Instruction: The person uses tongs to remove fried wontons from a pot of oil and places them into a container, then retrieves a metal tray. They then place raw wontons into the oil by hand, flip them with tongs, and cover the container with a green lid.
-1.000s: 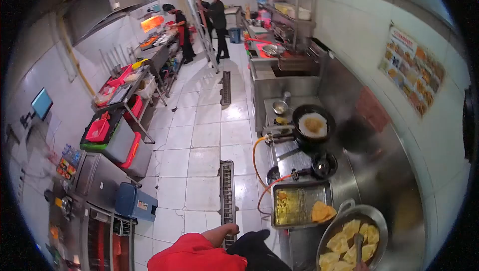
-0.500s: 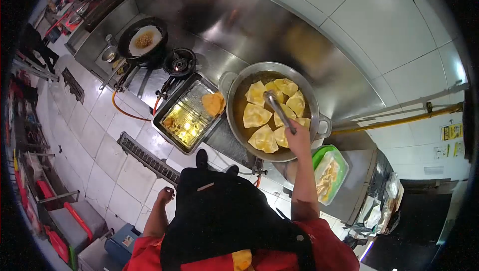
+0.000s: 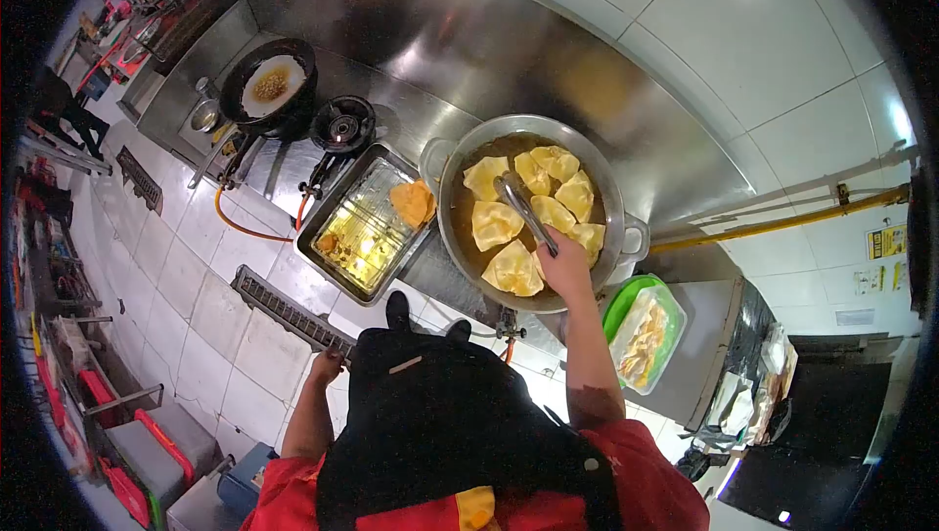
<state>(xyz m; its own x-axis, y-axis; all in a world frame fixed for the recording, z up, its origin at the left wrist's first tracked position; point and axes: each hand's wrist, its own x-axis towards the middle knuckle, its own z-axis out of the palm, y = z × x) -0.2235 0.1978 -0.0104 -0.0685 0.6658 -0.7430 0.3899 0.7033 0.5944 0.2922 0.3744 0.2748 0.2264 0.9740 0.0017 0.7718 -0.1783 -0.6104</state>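
My right hand (image 3: pixel 565 264) grips metal tongs (image 3: pixel 525 210) from above a wide metal pan (image 3: pixel 626 200). The tips of the tongs are in among several pale yellow, folded dough pieces (image 3: pixel 497 225) that lie in brown oil. Left of the pan is a rectangular metal tray (image 3: pixel 376 277) with a wire rack inside. An orange-brown fried piece (image 3: pixel 414 203) rests at the tray's right side, and a smaller fried bit lies near its left end. Low beside the black apron hangs my left hand (image 3: pixel 330 365), its fingers loosely bent and apart, holding nothing.
A green and clear plastic container (image 3: pixel 677 335) holding more dough pieces stands right of the pan. Farther left are a bare burner (image 3: pixel 342 125) and a dark wok (image 3: pixel 305 91) with bubbling contents. An orange gas hose (image 3: pixel 240 229) hangs below the stove; a floor grate (image 3: pixel 279 306) runs behind.
My right hand has drawn the tongs slightly left and down, toward the left-hand dough pieces. The upper-left piece has shifted left. My left hand has risen a little. The whole view has shifted slightly.
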